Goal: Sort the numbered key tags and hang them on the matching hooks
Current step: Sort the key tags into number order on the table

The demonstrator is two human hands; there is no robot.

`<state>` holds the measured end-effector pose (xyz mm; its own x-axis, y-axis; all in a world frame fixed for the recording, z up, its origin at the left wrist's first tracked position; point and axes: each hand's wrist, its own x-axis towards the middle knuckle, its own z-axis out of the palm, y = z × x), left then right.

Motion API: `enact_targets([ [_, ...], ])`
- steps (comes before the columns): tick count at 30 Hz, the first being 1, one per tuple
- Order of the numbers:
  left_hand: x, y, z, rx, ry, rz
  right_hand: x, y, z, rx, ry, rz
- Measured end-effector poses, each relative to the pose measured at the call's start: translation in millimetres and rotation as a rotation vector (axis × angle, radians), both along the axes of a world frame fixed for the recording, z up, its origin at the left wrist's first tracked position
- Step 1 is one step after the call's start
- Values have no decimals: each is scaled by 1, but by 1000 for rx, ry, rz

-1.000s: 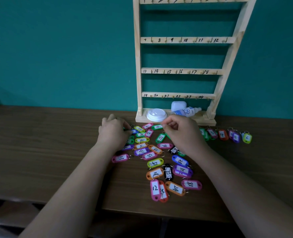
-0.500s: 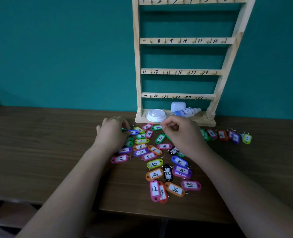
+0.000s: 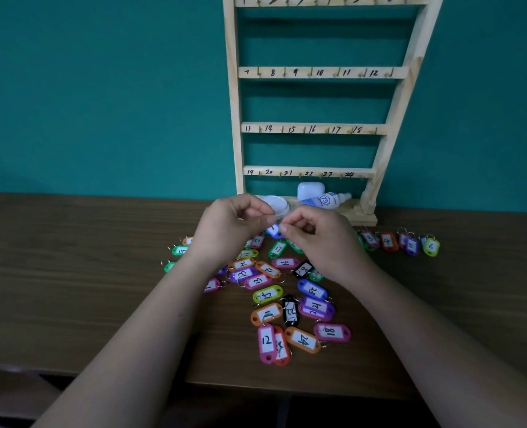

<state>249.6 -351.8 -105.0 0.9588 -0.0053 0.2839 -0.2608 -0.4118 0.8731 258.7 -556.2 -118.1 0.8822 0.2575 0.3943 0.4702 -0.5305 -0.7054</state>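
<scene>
A heap of coloured numbered key tags (image 3: 287,291) lies on the brown table (image 3: 70,273). Behind it stands a wooden rack (image 3: 314,72) with numbered hooks, all bare. My left hand (image 3: 228,227) and my right hand (image 3: 321,239) are raised just above the heap, fingertips meeting. Between them hangs a blue tag (image 3: 273,230). Both hands pinch it at its top, near the ring. A short row of tags, including an orange 4 (image 3: 388,241) and a yellow-green 6 (image 3: 431,246), lies to the right.
On the rack's base sit a white lid (image 3: 276,205), a white box (image 3: 310,190) and a small lying bottle (image 3: 327,199). A teal wall stands behind. A few tags (image 3: 180,250) lie left of my left wrist. The table's front edge runs near the bottom.
Both hands have lifted off the heap and come together, raising the blue tag that the left hand picked from the pile's far edge.
</scene>
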Motion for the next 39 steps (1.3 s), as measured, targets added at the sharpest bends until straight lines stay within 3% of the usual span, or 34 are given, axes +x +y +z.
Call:
enact_targets([
  [6,5,-28,2,-121,36,-90,-1,-22,1,15,42,-7],
  [10,15,-29,-3,-115,59,-7,-3,-42,-1,11,108,-59],
  [14,32,-11,-15,210,30,216,-6,-63,-2,19,153,-124],
  [19,46,3,-29,494,32,285,-10,-85,-4,-20,224,-187],
  [39,43,7,-28,675,41,394,-21,-94,-12,-279,256,-291],
])
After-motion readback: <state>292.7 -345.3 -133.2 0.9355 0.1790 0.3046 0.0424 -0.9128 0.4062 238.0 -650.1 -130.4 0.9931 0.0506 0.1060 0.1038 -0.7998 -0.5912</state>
